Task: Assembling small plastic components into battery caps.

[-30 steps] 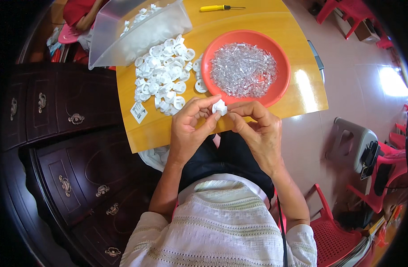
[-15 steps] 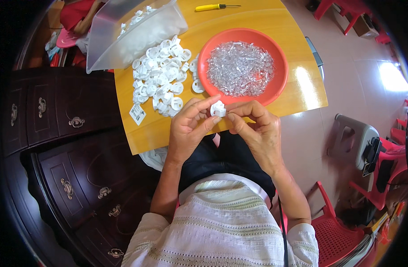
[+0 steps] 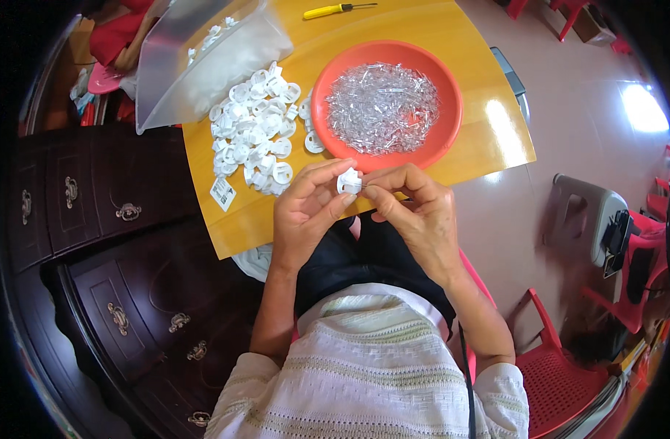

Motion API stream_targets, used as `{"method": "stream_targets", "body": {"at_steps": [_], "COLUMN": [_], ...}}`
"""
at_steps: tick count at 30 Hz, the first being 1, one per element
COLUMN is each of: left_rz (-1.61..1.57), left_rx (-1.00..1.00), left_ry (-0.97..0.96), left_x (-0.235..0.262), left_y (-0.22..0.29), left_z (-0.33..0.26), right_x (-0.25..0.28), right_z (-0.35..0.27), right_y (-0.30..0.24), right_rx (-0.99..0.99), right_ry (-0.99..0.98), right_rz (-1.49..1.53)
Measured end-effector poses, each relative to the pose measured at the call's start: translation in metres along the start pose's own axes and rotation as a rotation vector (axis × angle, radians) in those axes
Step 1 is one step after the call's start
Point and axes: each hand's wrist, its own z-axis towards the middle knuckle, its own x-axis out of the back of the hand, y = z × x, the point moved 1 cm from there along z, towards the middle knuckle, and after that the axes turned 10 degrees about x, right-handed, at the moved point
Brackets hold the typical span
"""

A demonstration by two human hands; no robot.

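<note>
Over the near edge of the table, my left hand [image 3: 300,216] pinches a small round white plastic part [image 3: 347,182] between thumb and fingers. My right hand [image 3: 423,219] meets it from the right, thumb and forefinger pressed together on what looks like a thin clear pin, mostly hidden, at the part's side. Just beyond my hands stands a red plastic basin [image 3: 453,110] that holds many small clear plastic pieces [image 3: 382,106]. To its left, a heap of similar white plastic parts [image 3: 251,132] lies loose on the table.
A translucent bin [image 3: 203,80] lies tipped at the table's [image 3: 488,146] far left, with more white parts. A yellow-handled screwdriver [image 3: 328,12] is at the back. Dark drawers [image 3: 123,183] stand left, a red chair [image 3: 562,380] right. Another person's arm [image 3: 134,47] shows far left.
The table and its contents have shifted slightly left in the picture, as the view has moved. Both hands keep their grips around the white part, with little change.
</note>
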Motion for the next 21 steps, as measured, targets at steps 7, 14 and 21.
{"method": "stream_targets", "body": {"at_steps": [7, 14, 21], "left_rz": [0.169, 0.191, 0.093], "left_rx": [-0.101, -0.098, -0.030], "left_ry": [0.051, 0.048, 0.020], "left_x": [-0.006, -0.009, -0.010], "left_y": [0.009, 0.011, 0.020], "left_z": [0.000, -0.005, -0.011], "right_x": [0.001, 0.000, 0.007], "right_z": [0.001, 0.000, 0.002], "right_y": [0.007, 0.006, 0.002], "right_rx": [0.029, 0.065, -0.128], "right_ry": [0.077, 0.026, 0.036], "right_rz": [0.104, 0.070, 0.285]}}
